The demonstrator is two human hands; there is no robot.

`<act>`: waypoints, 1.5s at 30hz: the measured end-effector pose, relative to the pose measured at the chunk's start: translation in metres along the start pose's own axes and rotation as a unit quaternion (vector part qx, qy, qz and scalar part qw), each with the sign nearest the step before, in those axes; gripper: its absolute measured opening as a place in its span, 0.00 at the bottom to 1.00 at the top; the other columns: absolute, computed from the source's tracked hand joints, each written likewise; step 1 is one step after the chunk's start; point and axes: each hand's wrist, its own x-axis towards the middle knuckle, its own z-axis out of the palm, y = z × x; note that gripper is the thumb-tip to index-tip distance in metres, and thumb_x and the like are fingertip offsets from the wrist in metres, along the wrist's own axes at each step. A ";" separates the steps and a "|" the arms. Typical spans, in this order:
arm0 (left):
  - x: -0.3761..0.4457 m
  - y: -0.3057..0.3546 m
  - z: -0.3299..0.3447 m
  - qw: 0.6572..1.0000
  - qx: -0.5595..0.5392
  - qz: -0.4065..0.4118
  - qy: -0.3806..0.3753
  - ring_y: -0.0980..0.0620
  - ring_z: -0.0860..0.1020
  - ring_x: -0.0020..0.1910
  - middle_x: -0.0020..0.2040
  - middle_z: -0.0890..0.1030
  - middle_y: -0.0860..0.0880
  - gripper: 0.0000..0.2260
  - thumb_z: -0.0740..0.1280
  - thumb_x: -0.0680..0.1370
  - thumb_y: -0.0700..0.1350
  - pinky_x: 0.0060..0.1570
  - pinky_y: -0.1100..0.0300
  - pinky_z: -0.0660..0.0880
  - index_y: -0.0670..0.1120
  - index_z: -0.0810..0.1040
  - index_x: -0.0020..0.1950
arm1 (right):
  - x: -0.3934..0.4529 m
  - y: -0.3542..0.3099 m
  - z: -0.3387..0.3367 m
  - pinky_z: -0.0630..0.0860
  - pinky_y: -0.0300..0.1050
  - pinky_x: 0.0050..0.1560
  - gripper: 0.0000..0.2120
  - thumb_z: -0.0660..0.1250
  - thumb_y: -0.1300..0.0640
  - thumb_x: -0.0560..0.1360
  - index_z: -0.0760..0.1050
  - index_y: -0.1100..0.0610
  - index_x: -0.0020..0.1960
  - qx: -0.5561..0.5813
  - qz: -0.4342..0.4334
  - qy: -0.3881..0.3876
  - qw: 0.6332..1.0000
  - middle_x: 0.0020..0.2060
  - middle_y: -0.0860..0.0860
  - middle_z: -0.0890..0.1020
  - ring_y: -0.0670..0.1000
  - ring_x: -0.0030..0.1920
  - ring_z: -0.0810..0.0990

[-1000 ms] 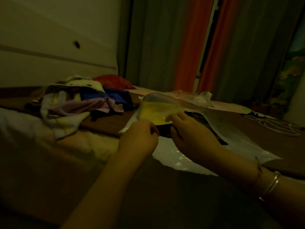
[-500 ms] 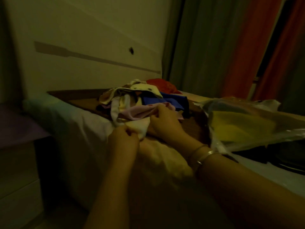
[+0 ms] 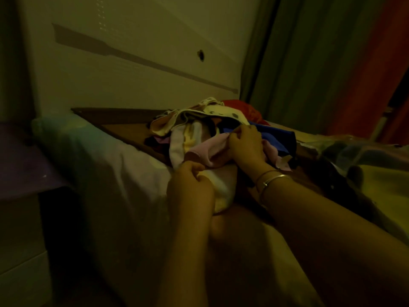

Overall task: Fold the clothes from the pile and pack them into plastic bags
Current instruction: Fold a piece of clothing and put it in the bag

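- Pink garment [image 3: 205,149]: lies at the near side of the clothes pile [image 3: 212,127], which sits on the bed [image 3: 115,160] close to its headboard end.
- Right hand [image 3: 245,145]: fingers curled, pinching the pink garment's upper edge; bangles [image 3: 272,180] on the wrist.
- Left hand [image 3: 190,185]: fingers curled, gripping a pale cream garment [image 3: 221,187] at the bed's near edge.
- Plastic bag [image 3: 363,156]: rests toward the bed's right side, holding something yellow; lighting dim, detail poor.
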 end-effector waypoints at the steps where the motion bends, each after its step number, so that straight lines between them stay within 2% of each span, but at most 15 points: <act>1: 0.003 -0.001 0.002 1.000 0.000 0.000 0.000 0.47 0.74 0.52 0.54 0.76 0.50 0.11 0.58 0.79 0.38 0.52 0.50 0.73 0.54 0.74 0.51 | 0.006 -0.001 0.003 0.67 0.58 0.62 0.12 0.58 0.58 0.77 0.74 0.61 0.56 0.004 -0.004 0.005 1.000 0.61 0.58 0.73 0.59 0.62 0.69; 4: 0.007 -0.007 0.010 1.000 0.000 0.001 -0.007 0.47 0.73 0.56 0.58 0.76 0.50 0.14 0.58 0.79 0.39 0.53 0.50 0.73 0.54 0.75 0.56 | 0.024 0.002 0.010 0.64 0.56 0.64 0.13 0.58 0.54 0.78 0.74 0.59 0.58 -0.048 -0.024 -0.002 0.999 0.65 0.57 0.70 0.59 0.66 0.66; 8: 0.012 -0.015 0.017 1.000 -0.003 0.009 -0.025 0.46 0.72 0.62 0.62 0.76 0.50 0.16 0.59 0.78 0.38 0.60 0.45 0.72 0.54 0.75 0.61 | 0.046 0.007 0.018 0.49 0.59 0.73 0.17 0.56 0.52 0.79 0.75 0.58 0.62 -0.138 -0.027 -0.120 0.983 0.78 0.52 0.51 0.58 0.77 0.46; 11: 0.016 -0.017 0.019 1.000 -0.002 -0.001 -0.030 0.46 0.71 0.63 0.64 0.74 0.49 0.18 0.58 0.78 0.39 0.60 0.45 0.72 0.55 0.73 0.64 | 0.058 0.001 0.019 0.45 0.61 0.74 0.19 0.55 0.54 0.80 0.70 0.61 0.67 -0.184 -0.047 -0.174 0.966 0.77 0.52 0.51 0.57 0.77 0.45; 14: 0.018 -0.018 0.021 0.999 0.010 -0.002 -0.040 0.44 0.71 0.62 0.64 0.74 0.47 0.19 0.58 0.79 0.40 0.59 0.43 0.72 0.58 0.72 0.66 | 0.064 -0.006 0.011 0.54 0.57 0.71 0.17 0.56 0.58 0.79 0.69 0.65 0.65 -0.164 -0.032 -0.162 0.973 0.69 0.60 0.67 0.61 0.70 0.63; 17: 0.014 -0.016 0.023 0.998 0.027 0.000 -0.049 0.41 0.71 0.61 0.64 0.73 0.46 0.20 0.58 0.79 0.41 0.57 0.43 0.74 0.60 0.71 0.67 | 0.065 -0.002 0.003 0.67 0.53 0.60 0.13 0.57 0.61 0.78 0.73 0.65 0.58 -0.148 -0.031 -0.149 0.977 0.59 0.62 0.74 0.62 0.59 0.72; 20: 0.008 -0.014 0.023 0.998 0.037 -0.003 -0.055 0.40 0.71 0.61 0.65 0.71 0.44 0.20 0.57 0.79 0.43 0.57 0.43 0.74 0.61 0.70 0.68 | 0.061 0.007 -0.005 0.68 0.49 0.43 0.05 0.57 0.63 0.76 0.71 0.62 0.45 -0.078 -0.012 -0.165 0.983 0.46 0.62 0.74 0.58 0.45 0.72; 26: -0.005 -0.016 0.021 0.995 0.024 0.017 -0.098 0.41 0.74 0.57 0.65 0.72 0.43 0.22 0.58 0.78 0.42 0.55 0.44 0.75 0.61 0.67 0.70 | 0.050 0.028 -0.024 0.68 0.49 0.37 0.09 0.57 0.60 0.75 0.68 0.60 0.37 -0.043 0.006 -0.125 0.991 0.37 0.57 0.69 0.56 0.37 0.69; 28: -0.007 -0.017 0.023 0.994 0.037 0.028 -0.096 0.41 0.73 0.58 0.63 0.73 0.44 0.22 0.59 0.78 0.42 0.56 0.43 0.75 0.60 0.68 0.70 | 0.045 0.042 -0.031 0.69 0.48 0.38 0.07 0.57 0.58 0.77 0.70 0.59 0.42 -0.036 0.044 -0.138 0.989 0.39 0.57 0.71 0.56 0.38 0.71; 31: -0.011 -0.014 0.029 0.995 0.076 0.045 -0.055 0.43 0.68 0.63 0.67 0.71 0.48 0.21 0.59 0.77 0.41 0.61 0.47 0.70 0.60 0.70 0.67 | 0.042 0.066 -0.035 0.72 0.55 0.57 0.20 0.60 0.54 0.79 0.66 0.63 0.67 -0.069 0.100 -0.196 0.973 0.59 0.61 0.73 0.62 0.58 0.73; 34: -0.019 -0.004 0.039 0.995 0.094 0.029 -0.033 0.45 0.61 0.67 0.70 0.62 0.48 0.19 0.61 0.78 0.41 0.65 0.50 0.65 0.62 0.72 0.63 | 0.041 0.080 -0.038 0.71 0.53 0.55 0.21 0.60 0.49 0.79 0.65 0.60 0.66 -0.091 0.110 -0.201 0.969 0.56 0.59 0.74 0.59 0.54 0.75; 36: -0.025 0.002 0.048 0.995 0.093 0.015 -0.038 0.45 0.58 0.69 0.68 0.57 0.51 0.17 0.60 0.79 0.42 0.68 0.45 0.63 0.63 0.73 0.61 | 0.041 0.088 -0.042 0.70 0.54 0.59 0.24 0.57 0.51 0.81 0.59 0.60 0.73 -0.085 0.130 -0.182 0.971 0.65 0.62 0.71 0.63 0.62 0.72; 39: -0.025 0.002 0.062 0.987 0.137 0.060 -0.052 0.47 0.52 0.71 0.61 0.60 0.63 0.16 0.58 0.81 0.43 0.71 0.44 0.57 0.62 0.72 0.63 | 0.041 0.107 -0.047 0.67 0.54 0.64 0.28 0.58 0.53 0.81 0.53 0.57 0.77 -0.082 0.119 -0.184 0.972 0.72 0.62 0.65 0.64 0.68 0.67; 40: -0.022 -0.001 0.067 0.984 0.148 0.082 -0.053 0.47 0.50 0.72 0.64 0.63 0.65 0.16 0.58 0.81 0.43 0.71 0.46 0.56 0.61 0.72 0.64 | 0.041 0.111 -0.048 0.68 0.55 0.64 0.28 0.59 0.56 0.80 0.53 0.56 0.77 -0.083 0.110 -0.192 0.972 0.71 0.61 0.65 0.64 0.67 0.68; 45: -0.011 -0.010 0.078 0.976 0.181 0.103 -0.060 0.49 0.43 0.74 0.71 0.66 0.62 0.16 0.57 0.81 0.44 0.74 0.47 0.50 0.60 0.73 0.65 | 0.043 0.123 -0.046 0.69 0.53 0.62 0.22 0.61 0.60 0.78 0.64 0.58 0.71 -0.136 0.100 -0.236 0.957 0.67 0.62 0.70 0.62 0.64 0.71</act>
